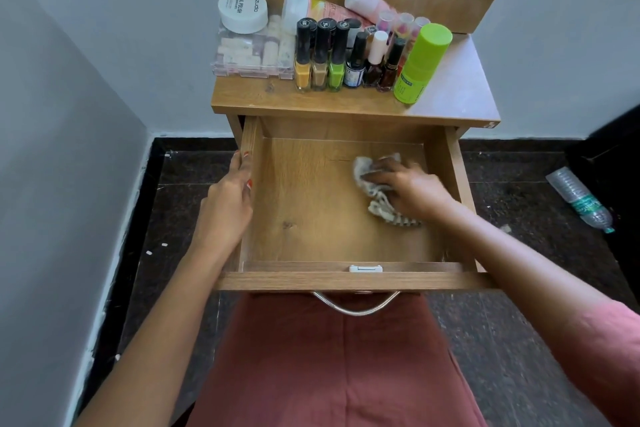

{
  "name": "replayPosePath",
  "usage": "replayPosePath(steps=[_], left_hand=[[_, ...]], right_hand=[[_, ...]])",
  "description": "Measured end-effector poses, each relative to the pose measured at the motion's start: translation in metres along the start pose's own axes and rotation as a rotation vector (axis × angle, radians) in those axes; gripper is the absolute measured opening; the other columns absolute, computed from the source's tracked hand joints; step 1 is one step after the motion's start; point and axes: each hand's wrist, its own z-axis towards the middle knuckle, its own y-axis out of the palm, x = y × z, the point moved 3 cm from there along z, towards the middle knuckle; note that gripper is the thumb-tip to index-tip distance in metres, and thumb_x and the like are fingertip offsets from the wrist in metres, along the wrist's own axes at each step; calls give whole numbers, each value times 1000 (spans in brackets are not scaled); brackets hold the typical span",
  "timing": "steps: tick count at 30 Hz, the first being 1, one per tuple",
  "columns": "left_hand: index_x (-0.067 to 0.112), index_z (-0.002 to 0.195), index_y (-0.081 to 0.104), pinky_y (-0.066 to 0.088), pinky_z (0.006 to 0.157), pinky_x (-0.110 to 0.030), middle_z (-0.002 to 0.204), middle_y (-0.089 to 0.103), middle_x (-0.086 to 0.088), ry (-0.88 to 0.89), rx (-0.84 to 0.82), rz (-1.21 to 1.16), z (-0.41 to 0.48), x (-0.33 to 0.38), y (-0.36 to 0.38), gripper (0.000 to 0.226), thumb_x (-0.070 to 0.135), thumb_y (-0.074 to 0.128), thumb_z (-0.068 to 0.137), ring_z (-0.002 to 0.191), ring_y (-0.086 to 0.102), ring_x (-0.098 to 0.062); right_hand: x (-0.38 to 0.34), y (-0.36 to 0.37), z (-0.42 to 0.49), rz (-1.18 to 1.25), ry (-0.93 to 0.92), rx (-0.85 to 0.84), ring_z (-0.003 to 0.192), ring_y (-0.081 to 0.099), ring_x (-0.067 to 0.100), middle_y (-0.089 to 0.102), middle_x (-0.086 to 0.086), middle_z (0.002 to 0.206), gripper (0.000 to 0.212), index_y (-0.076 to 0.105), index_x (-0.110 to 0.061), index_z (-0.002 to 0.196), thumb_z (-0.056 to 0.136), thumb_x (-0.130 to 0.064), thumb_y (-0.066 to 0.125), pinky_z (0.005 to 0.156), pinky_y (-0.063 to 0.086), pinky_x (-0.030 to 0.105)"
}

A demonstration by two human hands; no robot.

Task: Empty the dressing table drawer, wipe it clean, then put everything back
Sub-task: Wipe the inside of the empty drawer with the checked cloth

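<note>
Standing against the wall, the dressing table (263, 99) has its drawer (304, 215) pulled out. The left hand (228, 204) grips the drawer's left wall, fingers curled over its edge. The right hand (412, 187) presses a crumpled cloth (367, 166) onto the drawer floor near the right wall, fingers bent around it. On top stand a green bottle (420, 66), nail polish bottles (322, 55) and a white jar (242, 10).

Both arms reach forward and down, with the forearms bare. The left hand (227, 199) grips the left wall of the drawer (250, 146), its fingers (239, 163) curled on the top edge. The right hand (412, 189) lies palm down inside and holds a crumpled cloth (379, 208) under bent fingers.
</note>
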Motion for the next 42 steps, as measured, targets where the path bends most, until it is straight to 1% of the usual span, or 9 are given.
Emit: replayPosePath(steps=[3, 6, 10, 15, 20, 25, 31, 38, 42], left_hand=[[15, 141, 31, 39, 103, -51, 153, 19, 1, -2, -2, 13, 0, 0, 0, 49, 1, 35, 95, 131, 40, -28], [15, 142, 30, 39, 102, -52, 153, 19, 1, -7, -4, 18, 1, 0, 0, 49, 2, 35, 95, 130, 41, -28], [16, 141, 31, 40, 102, -50, 153, 19, 1, -4, 0, 23, -1, 1, 0, 49, 1, 34, 95, 131, 41, -27], [17, 140, 34, 39, 101, -46, 153, 20, -1, -1, 12, 2, -1, 2, -1, 48, 1, 34, 95, 133, 38, -26], [16, 141, 32, 38, 103, -47, 153, 20, 0, 5, 12, 3, -2, 1, 0, 48, 1, 34, 95, 133, 38, -27], [16, 141, 32, 36, 105, -44, 153, 20, 0, 1, 18, -14, -3, 2, 0, 48, 2, 34, 96, 134, 36, -26], [15, 141, 31, 35, 106, -47, 153, 20, -1, 6, 21, 9, -3, 3, 0, 48, 3, 34, 96, 133, 36, -29], [10, 140, 32, 31, 110, -47, 152, 21, -10, 46, 25, 26, -1, 3, 2, 46, 0, 33, 95, 137, 29, -29], [6, 130, 46, 45, 98, -50, 146, 35, -10, 147, 110, 91, -1, 11, -3, 41, -5, 36, 92, 123, 48, -35]], right_hand=[[15, 5, -1, 61, 209, 41, 124, 36, 36, 32, 3, 146, 47, 40, -32, 136, 91, -19, 48, 90, 45, 43], [1, 9, 2, 41, 244, 33, 125, 35, 40, 30, 12, 144, 47, 38, -24, 139, 92, -20, 48, 91, 45, 47], [-44, 9, 6, 19, 98, -32, 126, 35, 38, 26, 14, 145, 47, 33, -27, 140, 95, -22, 44, 93, 45, 46], [-105, 20, 4, 57, -202, -150, 130, 31, 27, 28, -2, 148, 51, 40, -28, 137, 91, -10, 50, 94, 45, 39], [-87, 15, 4, 101, -199, -139, 131, 30, 22, 30, -13, 146, 56, 49, -35, 128, 86, 3, 47, 82, 40, 29], [-21, 6, 1, 166, 70, -82, 125, 34, 29, 32, -1, 145, 54, 41, -33, 133, 86, -6, 47, 90, 40, 39], [8, 13, -16, 176, 451, -22, 132, 23, 40, 23, 13, 147, 49, 27, -18, 141, 94, -21, 42, 98, 38, 49], [-27, 16, -17, 245, 155, -71, 132, 26, 36, 30, 9, 141, 46, 39, -24, 135, 91, -23, 52, 100, 38, 49], [-31, 13, -20, 423, 132, 39, 128, 37, 30, 35, 8, 141, 54, 39, -20, 135, 86, -31, 60, 100, 41, 49]])
